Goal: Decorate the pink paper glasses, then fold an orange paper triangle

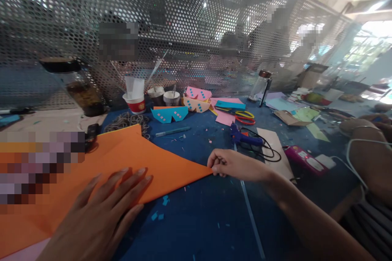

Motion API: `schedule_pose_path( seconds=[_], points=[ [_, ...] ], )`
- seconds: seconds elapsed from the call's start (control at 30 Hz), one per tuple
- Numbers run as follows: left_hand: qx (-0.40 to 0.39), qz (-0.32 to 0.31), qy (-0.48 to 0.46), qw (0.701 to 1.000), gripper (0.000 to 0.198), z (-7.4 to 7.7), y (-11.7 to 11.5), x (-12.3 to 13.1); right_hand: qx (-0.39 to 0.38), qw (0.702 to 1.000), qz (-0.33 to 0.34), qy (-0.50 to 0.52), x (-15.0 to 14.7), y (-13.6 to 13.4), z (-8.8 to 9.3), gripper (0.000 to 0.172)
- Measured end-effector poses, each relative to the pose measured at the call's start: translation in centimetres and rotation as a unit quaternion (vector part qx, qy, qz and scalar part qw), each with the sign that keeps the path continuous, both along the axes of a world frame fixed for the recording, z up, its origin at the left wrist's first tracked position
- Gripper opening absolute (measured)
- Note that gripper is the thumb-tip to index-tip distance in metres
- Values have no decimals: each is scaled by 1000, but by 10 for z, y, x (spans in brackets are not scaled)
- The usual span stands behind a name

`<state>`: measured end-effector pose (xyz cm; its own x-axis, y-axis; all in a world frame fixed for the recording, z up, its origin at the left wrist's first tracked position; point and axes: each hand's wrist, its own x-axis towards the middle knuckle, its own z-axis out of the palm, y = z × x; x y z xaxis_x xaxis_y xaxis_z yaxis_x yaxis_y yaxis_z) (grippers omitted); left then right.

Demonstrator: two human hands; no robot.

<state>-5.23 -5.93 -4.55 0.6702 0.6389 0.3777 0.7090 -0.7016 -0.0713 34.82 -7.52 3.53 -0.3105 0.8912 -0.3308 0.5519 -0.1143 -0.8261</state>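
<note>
A large sheet of orange paper (122,151) lies on the blue table, its right side narrowing to a point. My left hand (101,208) rests flat on the sheet with fingers stretched out. At the pointed corner my right hand (225,163) is closed, pinching the paper between thumb and fingers. Just past the right hand lie a blue glue gun (249,138) with a black cord and a long clear glue stick (251,216). Small blue paper scraps (157,215) are scattered near the sheet's lower edge.
Behind the sheet stand folded paper pieces (170,115), a red-and-white cup (134,102) and a jar (84,89). Scissors (245,119), a pen (173,131) and a pink device (306,160) lie around. A perforated metal screen (183,20) rises at the back; another person's arm (370,155) is at right.
</note>
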Motion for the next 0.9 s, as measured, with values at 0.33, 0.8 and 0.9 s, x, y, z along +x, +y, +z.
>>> schedule_pose_path(
  seconds=[0.33, 0.8, 0.9],
  points=[
    [7, -7, 5, 1000, 64, -1, 1, 1, 62, 996, 14, -61, -1, -3, -4, 12],
    [-30, 8, -31, 999, 75, -9, 4, -4, 37, 998, 8, -48, -2, -1, 4, 16],
    [-37, 8, -46, 998, 75, -8, 5, -1, 7, 1000, -6, -6, -2, 1, 5, 16]
  ],
)
